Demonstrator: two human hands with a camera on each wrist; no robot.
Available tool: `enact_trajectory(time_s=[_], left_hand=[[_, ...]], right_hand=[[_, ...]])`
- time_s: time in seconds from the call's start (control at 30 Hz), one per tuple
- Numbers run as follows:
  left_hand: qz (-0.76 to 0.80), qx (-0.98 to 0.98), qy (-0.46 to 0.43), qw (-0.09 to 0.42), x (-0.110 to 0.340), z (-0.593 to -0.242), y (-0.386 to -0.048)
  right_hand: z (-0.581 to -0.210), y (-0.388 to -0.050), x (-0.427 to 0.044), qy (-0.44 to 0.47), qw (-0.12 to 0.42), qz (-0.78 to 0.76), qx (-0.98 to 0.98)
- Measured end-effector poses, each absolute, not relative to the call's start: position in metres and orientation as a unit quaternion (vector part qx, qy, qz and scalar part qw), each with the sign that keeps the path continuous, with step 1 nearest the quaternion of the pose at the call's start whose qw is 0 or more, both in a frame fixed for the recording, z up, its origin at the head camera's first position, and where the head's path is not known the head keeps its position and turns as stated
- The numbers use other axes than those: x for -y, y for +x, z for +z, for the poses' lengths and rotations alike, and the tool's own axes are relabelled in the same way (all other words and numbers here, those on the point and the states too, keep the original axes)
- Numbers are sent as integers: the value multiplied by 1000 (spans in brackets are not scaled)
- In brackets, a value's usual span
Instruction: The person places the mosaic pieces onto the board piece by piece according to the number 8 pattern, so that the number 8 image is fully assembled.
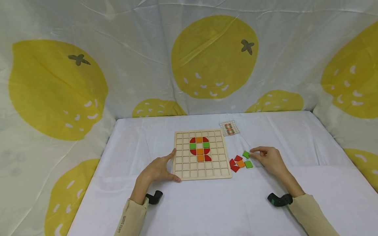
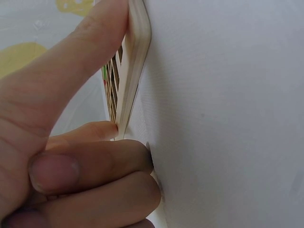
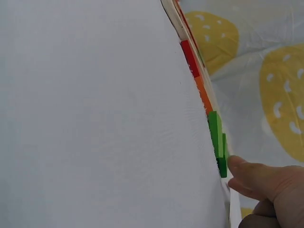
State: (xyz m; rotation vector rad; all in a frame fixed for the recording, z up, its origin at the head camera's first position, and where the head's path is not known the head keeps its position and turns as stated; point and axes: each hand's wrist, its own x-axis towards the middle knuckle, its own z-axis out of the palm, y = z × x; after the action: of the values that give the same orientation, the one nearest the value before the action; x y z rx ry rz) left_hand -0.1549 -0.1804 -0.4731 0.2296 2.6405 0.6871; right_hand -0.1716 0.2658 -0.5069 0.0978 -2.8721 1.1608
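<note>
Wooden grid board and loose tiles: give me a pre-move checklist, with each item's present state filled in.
1. Board steadied: ok; the left hand holds its near left corner area.
2. Pattern card uncovered: ok; it lies by the board's far right corner.
3. Loose tiles near the right hand: ok; red, orange and green ones lie right of the board.
4. Farther green tile firmly gripped: cannot tell; fingertips are at its edge.
5. Nearest placed row three tiles wide: not ok; the cell left of its orange tile is bare.
6. Placed tiles match the card: cannot tell; its print is too small.
</note>
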Motion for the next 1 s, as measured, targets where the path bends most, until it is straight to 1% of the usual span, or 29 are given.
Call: enact_trajectory(time_s=[0.57,0.83,1.0], left_hand=[[247,-944,82,202,180,-472,-154],[249,-944,83,202,180,-474,-156],[248,-944,86,199,180,-474,-155]], right_hand=[[-508,-171,-262,16,-37,390,920],[-506,-171,-262,16,-16,363,932],[-504,-170,-261,18,-17,365,931]])
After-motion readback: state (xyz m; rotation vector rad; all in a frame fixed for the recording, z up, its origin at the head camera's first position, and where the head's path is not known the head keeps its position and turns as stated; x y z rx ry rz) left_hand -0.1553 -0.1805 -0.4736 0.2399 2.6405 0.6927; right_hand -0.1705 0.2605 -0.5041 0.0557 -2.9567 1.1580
